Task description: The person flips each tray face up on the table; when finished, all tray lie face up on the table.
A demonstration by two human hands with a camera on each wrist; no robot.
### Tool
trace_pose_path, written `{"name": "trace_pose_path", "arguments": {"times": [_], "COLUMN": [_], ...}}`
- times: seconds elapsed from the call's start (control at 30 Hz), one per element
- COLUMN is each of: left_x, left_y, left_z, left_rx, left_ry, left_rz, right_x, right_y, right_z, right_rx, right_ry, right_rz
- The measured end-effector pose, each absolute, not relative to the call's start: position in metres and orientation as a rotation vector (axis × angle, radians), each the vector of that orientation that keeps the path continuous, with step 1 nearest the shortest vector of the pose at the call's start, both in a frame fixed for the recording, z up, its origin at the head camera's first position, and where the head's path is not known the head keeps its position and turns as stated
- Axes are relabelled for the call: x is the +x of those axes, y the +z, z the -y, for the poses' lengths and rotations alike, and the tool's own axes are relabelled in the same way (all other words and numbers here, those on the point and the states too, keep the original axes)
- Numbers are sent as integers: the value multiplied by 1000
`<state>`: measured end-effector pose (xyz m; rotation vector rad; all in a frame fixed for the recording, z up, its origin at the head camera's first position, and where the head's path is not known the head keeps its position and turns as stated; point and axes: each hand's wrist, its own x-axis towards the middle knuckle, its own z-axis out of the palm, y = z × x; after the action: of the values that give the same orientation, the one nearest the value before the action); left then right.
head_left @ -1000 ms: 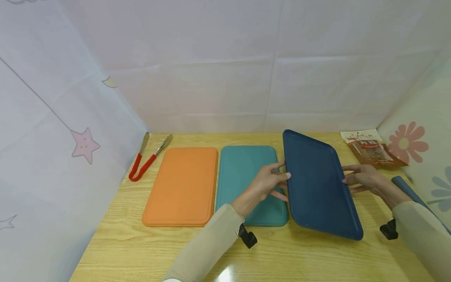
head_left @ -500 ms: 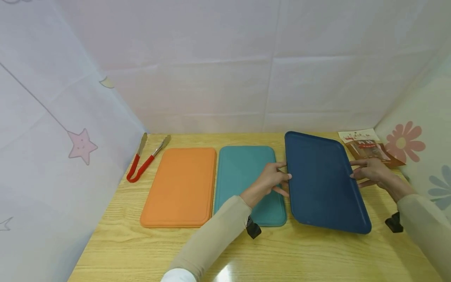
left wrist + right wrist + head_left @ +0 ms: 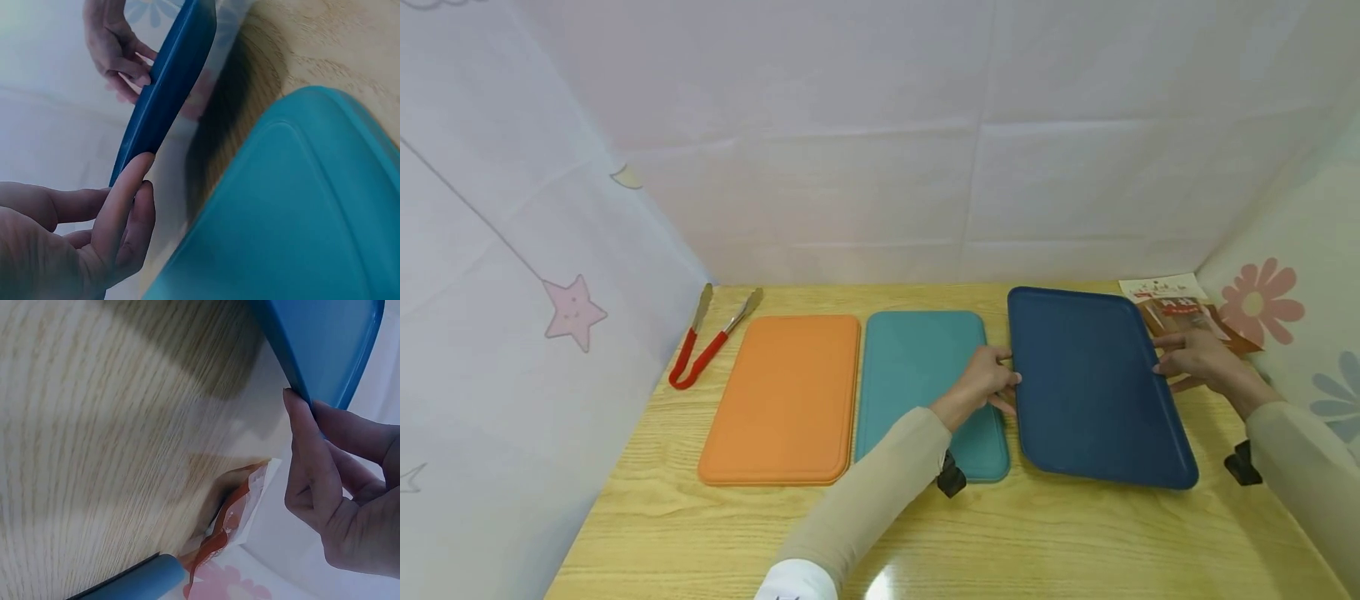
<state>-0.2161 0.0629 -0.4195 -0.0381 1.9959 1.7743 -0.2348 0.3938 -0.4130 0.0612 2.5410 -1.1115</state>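
Note:
A dark blue rectangular tray (image 3: pixel 1097 383) is held up over the right side of the wooden table, its shadow on the wood below. My left hand (image 3: pixel 985 379) pinches its left rim; in the left wrist view the thumb and fingers (image 3: pixel 128 206) meet at the tray's edge. At the opposite rim my right hand (image 3: pixel 1198 362) pinches with thumb and fingers, and the right wrist view shows this grip (image 3: pixel 344 469) near one end of the tray. Below and beside my left hand lies a teal rectangular tray (image 3: pixel 917 375), flat on the table.
An orange rectangular tray (image 3: pixel 782 392) lies left of the teal one. Red-handled tongs (image 3: pixel 707 350) rest at the far left. A brown and white snack bag (image 3: pixel 1176 304) lies at the back right, near a blue cylinder (image 3: pixel 137 581). Patterned cloth walls (image 3: pixel 865 167) enclose the table.
Both hands have brought the blue tray slightly to the right and turned it flatter, so its near edge sits higher in the view. The grips are unchanged.

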Motion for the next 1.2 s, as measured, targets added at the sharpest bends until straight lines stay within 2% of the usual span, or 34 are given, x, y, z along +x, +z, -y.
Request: {"name": "trace_pose_path", "arguments": {"times": [0.53,0.83,1.2], "left_x": [-224,-228,-229], "left_y": [-451,-456,-454], "left_z": [-80,-89,-97], "left_rx": [23,172,243], "left_ry": [1574,1100,1064], "left_rz": [-2319,-2682,-2673], "right_x": [-256,-264,-267], "right_y": [-423,-431,-442], "right_z": [-387,-386,-391], "right_rx": [43,83,69], "right_ry": [-961,-916,-897], "right_rz": [-2628,-2641,-2673]}}
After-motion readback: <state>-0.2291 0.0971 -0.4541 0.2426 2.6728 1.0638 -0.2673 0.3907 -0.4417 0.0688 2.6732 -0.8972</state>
